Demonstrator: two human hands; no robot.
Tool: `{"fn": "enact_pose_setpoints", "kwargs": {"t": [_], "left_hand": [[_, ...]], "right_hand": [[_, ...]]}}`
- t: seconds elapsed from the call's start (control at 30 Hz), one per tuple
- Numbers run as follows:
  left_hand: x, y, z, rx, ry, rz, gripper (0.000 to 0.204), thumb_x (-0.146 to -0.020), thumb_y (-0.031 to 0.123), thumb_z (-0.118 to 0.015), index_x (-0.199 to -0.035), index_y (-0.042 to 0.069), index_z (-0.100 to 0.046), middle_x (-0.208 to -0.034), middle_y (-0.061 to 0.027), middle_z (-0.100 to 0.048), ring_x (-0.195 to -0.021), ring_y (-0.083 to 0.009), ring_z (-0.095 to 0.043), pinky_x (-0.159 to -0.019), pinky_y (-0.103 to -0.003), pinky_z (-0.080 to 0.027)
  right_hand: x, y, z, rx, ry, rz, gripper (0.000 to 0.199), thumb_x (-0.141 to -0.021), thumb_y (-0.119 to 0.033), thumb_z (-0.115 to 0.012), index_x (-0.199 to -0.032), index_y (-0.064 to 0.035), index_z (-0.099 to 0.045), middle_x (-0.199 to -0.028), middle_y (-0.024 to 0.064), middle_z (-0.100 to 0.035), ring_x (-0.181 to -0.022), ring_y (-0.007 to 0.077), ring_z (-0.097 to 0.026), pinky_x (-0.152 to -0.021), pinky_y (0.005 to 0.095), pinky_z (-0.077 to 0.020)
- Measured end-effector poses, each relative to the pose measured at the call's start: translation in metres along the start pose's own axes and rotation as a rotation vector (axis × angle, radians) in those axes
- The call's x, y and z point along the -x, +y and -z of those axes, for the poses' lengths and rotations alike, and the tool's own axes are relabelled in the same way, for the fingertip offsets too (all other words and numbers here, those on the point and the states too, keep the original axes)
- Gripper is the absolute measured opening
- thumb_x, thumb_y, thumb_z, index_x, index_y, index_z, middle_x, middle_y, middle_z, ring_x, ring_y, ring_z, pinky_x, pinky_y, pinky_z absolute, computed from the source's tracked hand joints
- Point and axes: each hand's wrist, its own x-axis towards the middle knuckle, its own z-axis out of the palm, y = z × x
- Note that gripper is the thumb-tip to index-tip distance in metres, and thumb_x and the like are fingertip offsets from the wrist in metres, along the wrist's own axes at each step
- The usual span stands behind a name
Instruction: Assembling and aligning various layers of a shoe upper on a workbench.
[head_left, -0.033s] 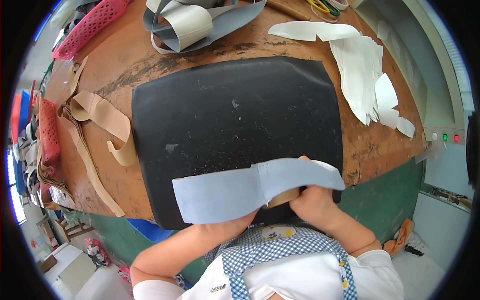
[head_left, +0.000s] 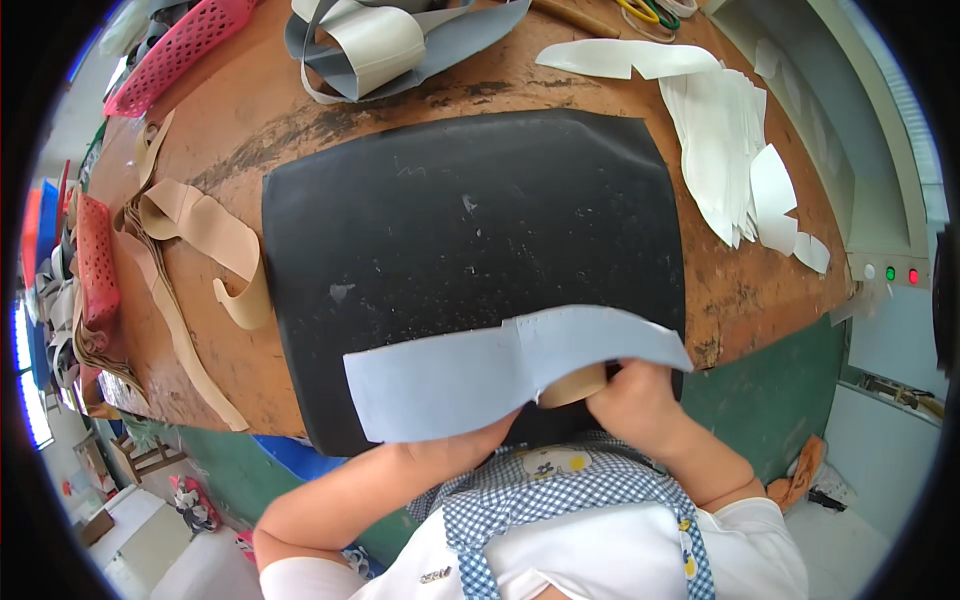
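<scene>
A long grey-blue strip of sheet material (head_left: 440, 385), with a seam across its middle, is held up over the near part of the black mat (head_left: 470, 220). Its right half bends into a curve, and a tan inner side (head_left: 572, 386) shows beneath it. My left hand (head_left: 465, 440) supports the strip from under its left half, its fingers mostly hidden. Curled beneath the right half, beside the tan part, my right hand (head_left: 635, 400) grips the piece; its fingertips are hidden behind the strip.
Tan strips (head_left: 200, 230) lie left of the mat, near pink perforated baskets (head_left: 97, 265). White cut pieces (head_left: 715, 150) are stacked at the right. Grey and cream strips (head_left: 385, 50) lie at the back, close to a wooden stick (head_left: 575, 18). A cabinet (head_left: 890, 200) stands at the right.
A fingertip of my right hand that showed over the strip's far edge is now out of sight. The strip's right end has tilted slightly, so its pale underside no longer shows there.
</scene>
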Motion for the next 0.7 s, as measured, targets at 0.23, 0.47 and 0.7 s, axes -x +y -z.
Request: {"fn": "enact_pose_setpoints", "kwargs": {"t": [0.23, 0.47, 0.7], "left_hand": [[0.007, -0.017, -0.007, -0.007, -0.085, -0.115, 0.029, -0.078, 0.016, -0.070, -0.106, 0.011, -0.074, -0.102, -0.0052, -0.069, -0.091, -0.0251, -0.068, -0.073, -0.038, -0.055], [-0.003, -0.012, 0.010, -0.027, -0.077, -0.076, 0.027, -0.084, 0.016, -0.074, -0.111, 0.010, -0.075, -0.102, -0.0081, -0.071, -0.089, -0.0271, -0.069, -0.071, -0.041, -0.055], [-0.005, -0.006, -0.005, 0.021, -0.130, 0.037, 0.037, -0.092, 0.026, -0.069, -0.128, 0.016, -0.069, -0.105, -0.0044, -0.070, -0.088, -0.0208, -0.068, -0.065, -0.036, -0.054]], "right_hand": [[-0.002, 0.002, 0.014, -0.121, -0.101, -0.109, 0.026, -0.085, 0.000, -0.072, -0.110, 0.0061, -0.068, -0.099, 0.0135, -0.073, -0.090, 0.0197, -0.072, -0.077, 0.0325, -0.0577], [0.001, 0.011, 0.009, -0.105, -0.096, -0.131, 0.023, -0.087, -0.003, -0.073, -0.107, 0.0049, -0.068, -0.096, 0.0117, -0.073, -0.086, 0.0175, -0.071, -0.073, 0.0315, -0.0567], [-0.002, 0.003, 0.008, -0.090, -0.095, -0.147, 0.021, -0.083, -0.001, -0.071, -0.103, 0.0014, -0.070, -0.092, 0.0115, -0.073, -0.081, 0.0200, -0.071, -0.071, 0.0319, -0.0557]]}}
